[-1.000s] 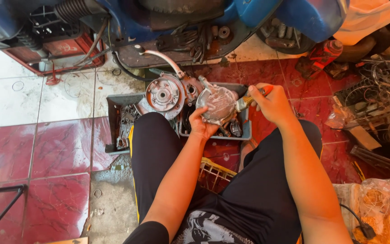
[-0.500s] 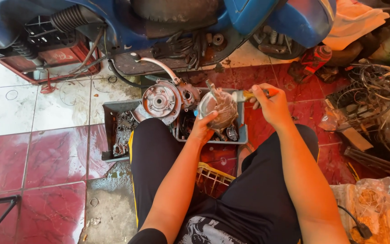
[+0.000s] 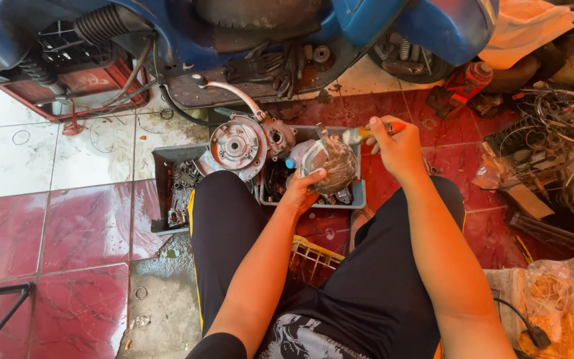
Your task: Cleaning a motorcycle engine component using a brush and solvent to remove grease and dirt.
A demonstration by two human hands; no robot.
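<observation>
The left hand [image 3: 305,187] is cupping a rounded grey metal engine cover [image 3: 330,163] from below, just above centre of the frame, with its fingers closed around the cover's lower left edge. The cover is sitting directly above and to the right of this hand, tilted, and is being held over a grey plastic tray [image 3: 359,196].

The right hand [image 3: 396,147] is positioned to the right of the cover, at the same height in the frame. It is closed in a fist around the orange-and-yellow handle of a tool [image 3: 367,133]. The tool's working end is pointing left and is meeting the upper right edge of the cover; the exact tip is too small to make out.

To the left of the cover, a round metal engine casing [image 3: 237,145] with a curved lever is lying beside the tray. A second, darker tray [image 3: 162,193] holding small metal parts is lying further left on the red and white tiled floor [image 3: 81,219].

A blue scooter body [image 3: 287,26] is filling the upper part of the frame. A tangle of wires and scrap parts [image 3: 553,146] is lying at the right edge. A yellow basket [image 3: 313,256] is showing between the person's legs, which are clad in black trousers.
</observation>
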